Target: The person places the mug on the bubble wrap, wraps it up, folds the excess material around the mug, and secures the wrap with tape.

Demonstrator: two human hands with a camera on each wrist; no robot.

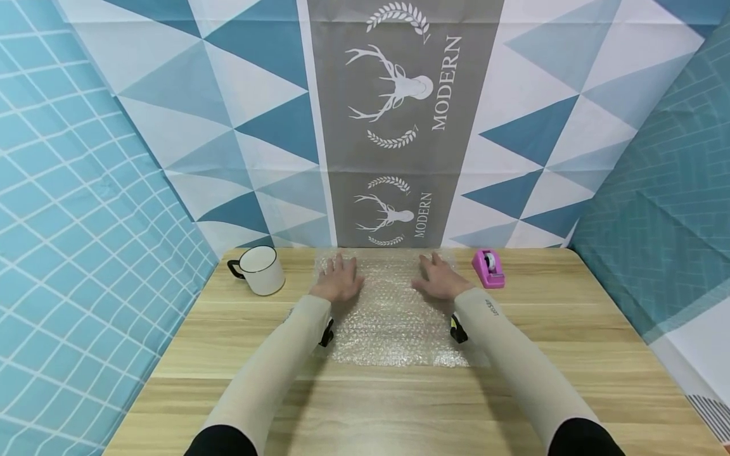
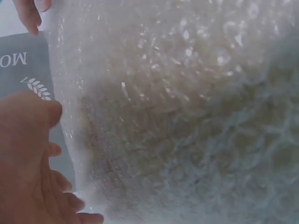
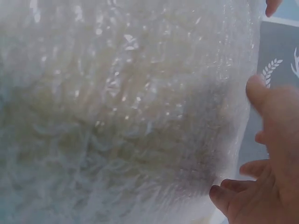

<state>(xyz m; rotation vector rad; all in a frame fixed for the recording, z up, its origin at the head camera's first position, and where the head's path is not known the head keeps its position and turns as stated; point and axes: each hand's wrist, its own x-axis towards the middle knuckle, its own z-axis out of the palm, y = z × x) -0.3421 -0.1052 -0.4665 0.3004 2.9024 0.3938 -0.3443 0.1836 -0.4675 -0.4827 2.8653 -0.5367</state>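
Note:
A clear sheet of bubble wrap (image 1: 388,329) lies spread flat on the wooden table, its far edge near the table's back edge. On its left part, toward the back, my left hand (image 1: 339,280) rests with the fingers spread. My right hand (image 1: 440,278) is over the right part, fingers also extended. Both wrist views show the bubble wrap (image 2: 154,93) close up, with the left hand (image 2: 32,154) and the right hand (image 3: 275,154) along its far side. Neither hand grips anything.
A white mug (image 1: 262,272) with a black rim and handle stands at the back left of the table (image 1: 388,405). To the right of the bubble wrap sits a pink tape dispenser (image 1: 488,268). A patterned cloth (image 1: 399,145) hangs behind the table.

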